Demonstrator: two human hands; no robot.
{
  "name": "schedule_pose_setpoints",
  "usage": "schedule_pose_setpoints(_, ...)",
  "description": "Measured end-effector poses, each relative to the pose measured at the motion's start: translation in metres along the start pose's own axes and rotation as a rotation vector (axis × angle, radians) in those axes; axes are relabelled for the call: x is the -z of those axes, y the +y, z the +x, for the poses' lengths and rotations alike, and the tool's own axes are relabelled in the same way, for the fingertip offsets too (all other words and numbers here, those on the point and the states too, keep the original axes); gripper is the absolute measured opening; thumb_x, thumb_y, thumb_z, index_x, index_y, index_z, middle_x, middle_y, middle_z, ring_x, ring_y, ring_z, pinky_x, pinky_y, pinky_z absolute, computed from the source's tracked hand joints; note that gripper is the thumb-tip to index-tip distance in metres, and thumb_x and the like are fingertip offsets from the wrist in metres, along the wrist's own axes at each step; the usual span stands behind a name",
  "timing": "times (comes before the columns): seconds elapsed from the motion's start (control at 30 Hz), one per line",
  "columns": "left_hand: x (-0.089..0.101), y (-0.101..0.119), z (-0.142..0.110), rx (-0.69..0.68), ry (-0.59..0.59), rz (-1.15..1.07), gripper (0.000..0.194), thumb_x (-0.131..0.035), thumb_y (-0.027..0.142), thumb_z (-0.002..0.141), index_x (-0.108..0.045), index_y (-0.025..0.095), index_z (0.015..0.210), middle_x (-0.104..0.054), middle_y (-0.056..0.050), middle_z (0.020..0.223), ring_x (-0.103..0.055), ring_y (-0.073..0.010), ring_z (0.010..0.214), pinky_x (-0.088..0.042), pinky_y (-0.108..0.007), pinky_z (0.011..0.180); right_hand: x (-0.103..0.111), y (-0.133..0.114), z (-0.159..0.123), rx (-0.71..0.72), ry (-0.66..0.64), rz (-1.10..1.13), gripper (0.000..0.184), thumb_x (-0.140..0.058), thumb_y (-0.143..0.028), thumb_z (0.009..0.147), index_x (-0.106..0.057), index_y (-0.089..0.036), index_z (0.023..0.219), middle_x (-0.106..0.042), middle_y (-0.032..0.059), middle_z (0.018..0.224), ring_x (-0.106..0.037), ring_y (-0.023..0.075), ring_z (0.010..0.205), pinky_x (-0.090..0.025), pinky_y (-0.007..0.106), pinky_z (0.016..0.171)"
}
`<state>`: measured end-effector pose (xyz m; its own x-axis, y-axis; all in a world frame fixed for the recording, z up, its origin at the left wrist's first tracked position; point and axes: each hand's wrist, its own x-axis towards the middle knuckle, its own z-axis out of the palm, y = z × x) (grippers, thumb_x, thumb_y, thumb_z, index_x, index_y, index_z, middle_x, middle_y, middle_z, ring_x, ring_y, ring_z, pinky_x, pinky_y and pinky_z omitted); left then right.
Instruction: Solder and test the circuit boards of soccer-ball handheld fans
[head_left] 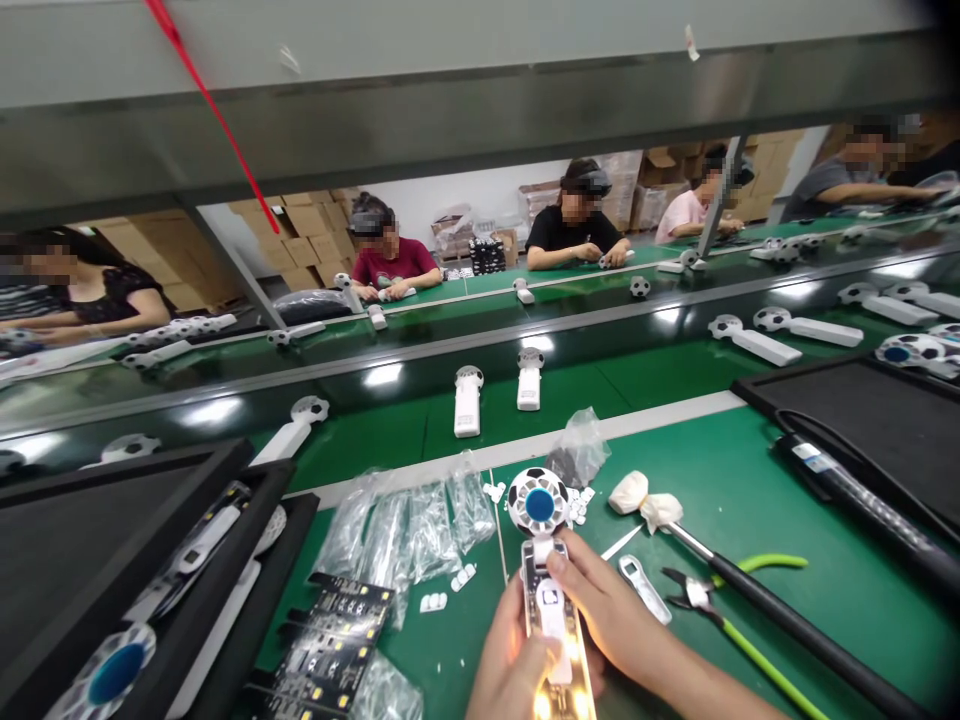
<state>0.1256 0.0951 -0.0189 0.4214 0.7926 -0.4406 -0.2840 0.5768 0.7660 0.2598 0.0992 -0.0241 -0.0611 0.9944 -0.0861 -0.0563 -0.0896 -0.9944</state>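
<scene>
A handheld device with a round football-patterned head (538, 503) is held upright in front of me, a blue disc at the head's centre. Its handle lies open, showing a circuit board with glowing yellow lights and a white inner piece (553, 605). My left hand (504, 655) wraps round the lower handle, thumb on the white piece. My right hand (619, 610) grips the handle's upper right side, thumb just below the head. Beside it on the green table lie a white handle cover (645, 588), pliers with green grips (701, 590) and a black-handled mallet with a wrapped head (664, 512).
Clear plastic bags (409, 530) and dark circuit boards (334, 640) lie left. Black trays (112, 560) stand at the left; another tray (847, 410) and a black electric screwdriver-like tool (862, 500) are right. Finished-looking devices (467, 405) rest on the green conveyor. Several people sit opposite.
</scene>
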Motion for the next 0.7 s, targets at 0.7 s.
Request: schedule_pose_setpoints(0.7,0.0019,0.0011,-0.0021,-0.027,-0.217,-0.021,0.100,-0.076,0.044,0.064,-0.018,0.016,0.141,-0.065,-0.008,0.081,-0.061,-0.0215,0.069,-0.044,-0.030,0.061,0.0037,0.0016,-0.0023,0.014,0.014,0.012,0.032,-0.042,-0.049,0.094,-0.055,-0.020,0.100,-0.058,0.0006,0.086,-0.054,0.0177,0.083,-0.041,0.028,0.074)
